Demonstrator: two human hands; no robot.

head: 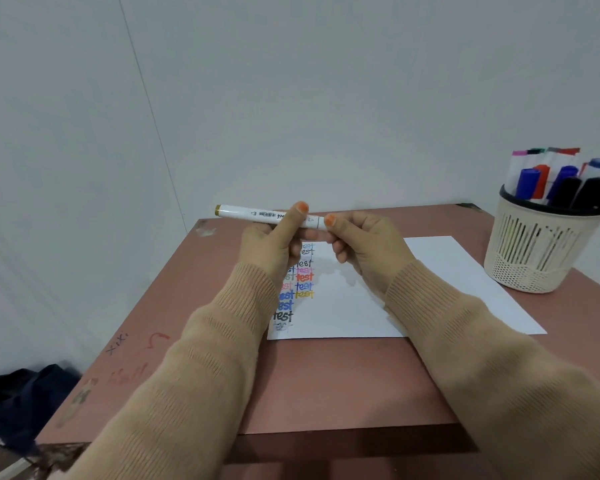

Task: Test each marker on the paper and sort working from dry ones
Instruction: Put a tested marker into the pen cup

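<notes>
I see the left hand (267,244) curled round the white marker (253,213) and the right hand (368,244) pinching its right end, above the paper (447,271), and I fear a sudden pull-apart could streak ink over the test words (303,277).

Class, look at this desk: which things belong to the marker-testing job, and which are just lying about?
Job: white marker; paper with test words; basket of markers.
Lying about: dark cloth on the floor; scribbles on the table.
</notes>
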